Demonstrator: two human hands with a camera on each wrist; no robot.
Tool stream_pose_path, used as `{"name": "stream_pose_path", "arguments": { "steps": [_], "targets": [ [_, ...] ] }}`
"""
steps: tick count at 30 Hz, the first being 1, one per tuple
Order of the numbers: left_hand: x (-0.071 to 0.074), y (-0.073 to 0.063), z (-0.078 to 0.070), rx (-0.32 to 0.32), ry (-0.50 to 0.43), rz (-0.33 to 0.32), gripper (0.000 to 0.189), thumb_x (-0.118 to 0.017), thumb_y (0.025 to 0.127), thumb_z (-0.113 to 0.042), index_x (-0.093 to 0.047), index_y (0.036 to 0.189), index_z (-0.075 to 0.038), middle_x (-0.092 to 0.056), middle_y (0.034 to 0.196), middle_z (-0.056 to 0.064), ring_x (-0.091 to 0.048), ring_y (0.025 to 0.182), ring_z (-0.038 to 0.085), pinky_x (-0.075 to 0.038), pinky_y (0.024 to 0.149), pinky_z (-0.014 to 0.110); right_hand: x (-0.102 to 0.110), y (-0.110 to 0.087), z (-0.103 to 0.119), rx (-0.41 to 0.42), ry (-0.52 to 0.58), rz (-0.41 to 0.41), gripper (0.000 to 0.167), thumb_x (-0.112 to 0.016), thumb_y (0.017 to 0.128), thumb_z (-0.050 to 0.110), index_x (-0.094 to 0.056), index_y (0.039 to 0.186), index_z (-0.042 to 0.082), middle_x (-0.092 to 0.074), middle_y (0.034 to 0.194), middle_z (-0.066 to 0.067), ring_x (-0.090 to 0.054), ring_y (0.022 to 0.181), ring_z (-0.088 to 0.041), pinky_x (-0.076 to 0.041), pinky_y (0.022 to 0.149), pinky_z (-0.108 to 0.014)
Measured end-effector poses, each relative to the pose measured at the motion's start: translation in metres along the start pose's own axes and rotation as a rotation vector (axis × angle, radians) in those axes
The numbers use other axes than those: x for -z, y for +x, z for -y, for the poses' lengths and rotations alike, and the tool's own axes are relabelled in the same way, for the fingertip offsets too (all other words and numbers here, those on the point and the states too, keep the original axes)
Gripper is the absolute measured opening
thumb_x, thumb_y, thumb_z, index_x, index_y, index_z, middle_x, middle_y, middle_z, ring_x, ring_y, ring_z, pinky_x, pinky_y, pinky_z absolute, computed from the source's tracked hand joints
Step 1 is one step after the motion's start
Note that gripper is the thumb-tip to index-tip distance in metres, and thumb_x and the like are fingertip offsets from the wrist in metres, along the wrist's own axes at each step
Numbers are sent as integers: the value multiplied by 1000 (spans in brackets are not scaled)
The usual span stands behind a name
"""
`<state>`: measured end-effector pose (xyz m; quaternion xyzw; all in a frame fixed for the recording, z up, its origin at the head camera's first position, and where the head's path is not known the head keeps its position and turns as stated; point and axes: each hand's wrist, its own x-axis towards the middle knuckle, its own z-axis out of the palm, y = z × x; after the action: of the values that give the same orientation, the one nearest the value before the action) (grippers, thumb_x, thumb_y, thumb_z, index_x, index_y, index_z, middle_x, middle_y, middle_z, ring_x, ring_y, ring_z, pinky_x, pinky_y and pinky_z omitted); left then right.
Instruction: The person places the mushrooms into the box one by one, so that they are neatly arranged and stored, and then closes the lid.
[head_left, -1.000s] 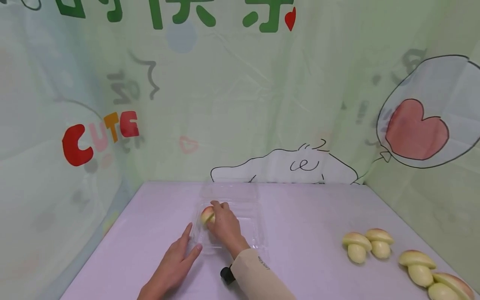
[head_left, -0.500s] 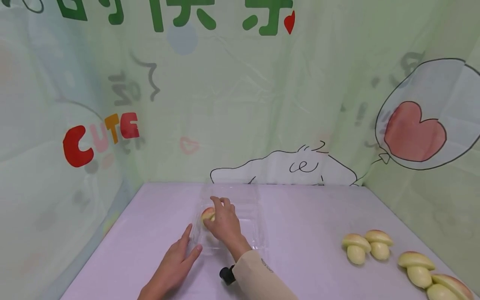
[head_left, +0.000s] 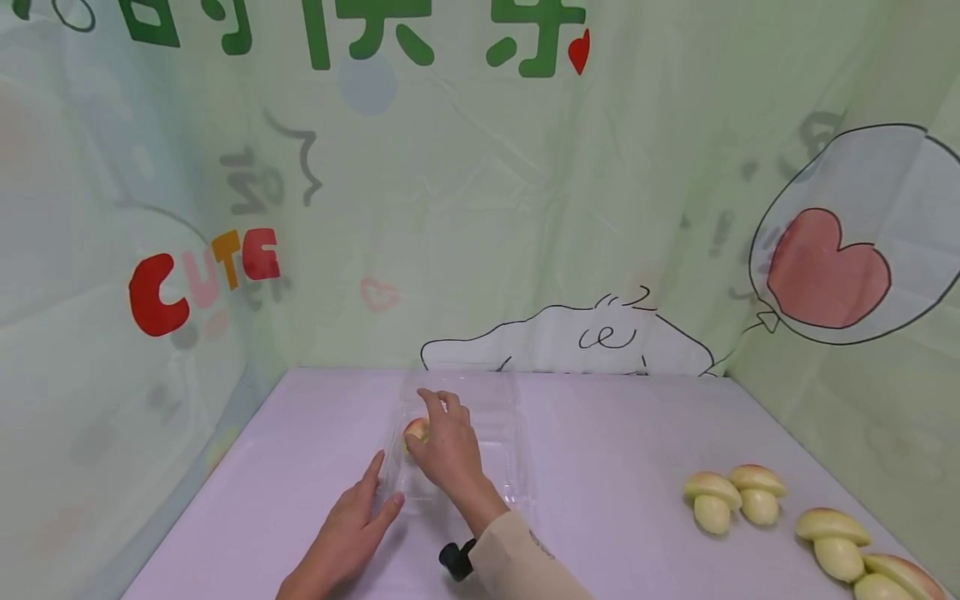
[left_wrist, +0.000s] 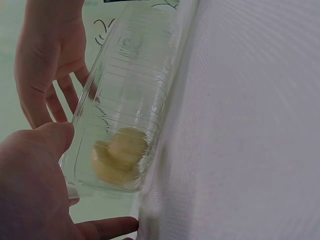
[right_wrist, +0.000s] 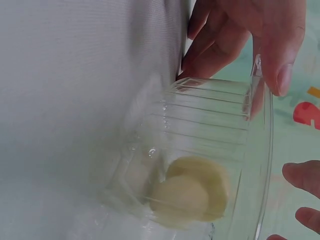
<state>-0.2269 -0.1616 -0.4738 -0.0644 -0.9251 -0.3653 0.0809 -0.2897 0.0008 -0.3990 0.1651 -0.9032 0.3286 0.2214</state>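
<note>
A mushroom-shaped piece with a pale yellow stem and reddish cap lies in the left part of a clear plastic clamshell box; its lid is raised at the back. My right hand hovers over the box with fingers spread. Both wrist views show the mushroom piece low in the box, apart from the right fingertips. My left hand rests against the near left corner of the box, fingers extended along its side and thumb at the front. The head view hides part of the mushroom piece behind the right hand.
Several more mushroom-shaped pieces lie on the right side of the pale lilac table. A printed curtain closes off the back and sides. A black object sits by the right sleeve.
My right hand has drawn back slightly from the mushroom piece, its fingers spreading and lifting. The piece stays in the box. My left hand keeps its place at the corner.
</note>
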Motion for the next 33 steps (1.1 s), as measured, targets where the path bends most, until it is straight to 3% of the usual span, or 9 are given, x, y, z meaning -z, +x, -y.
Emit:
{"name": "stream_pose_path", "arguments": {
  "steps": [10,17,26,33],
  "targets": [
    [1,-2,-3,6,7,9,76,-55,105,-51,-29,164,-11,-60,143,24,-51,138,46,-39,111,67,8,-8,-3,-25,67,0,62,-79,87,16,-57,145,11,-52,146,-21,-53,132,-43,-53,100,-56],
    [1,-4,-5,-7,6,5,76,-54,105,-51,-29,163,-9,-61,142,24,-51,138,47,-39,112,66,15,-21,-8,-53,77,-34,60,-78,86,15,-59,143,11,-52,148,-20,-52,134,-44,-53,100,-58],
    [1,-4,1,-13,2,-5,76,-53,105,-51,-28,164,-10,-59,144,26,-49,139,48,-38,112,66,22,-27,-14,-23,122,-55,61,-80,87,15,-58,143,11,-51,148,-21,-51,134,-46,-53,101,-58],
    [0,-5,-1,-25,3,-13,75,-54,105,-49,-29,163,-9,-59,143,26,-50,139,47,-39,112,66,26,-29,-16,-25,91,-78,61,-81,88,17,-57,144,12,-51,148,-20,-52,133,-45,-54,99,-57]
  ]
}}
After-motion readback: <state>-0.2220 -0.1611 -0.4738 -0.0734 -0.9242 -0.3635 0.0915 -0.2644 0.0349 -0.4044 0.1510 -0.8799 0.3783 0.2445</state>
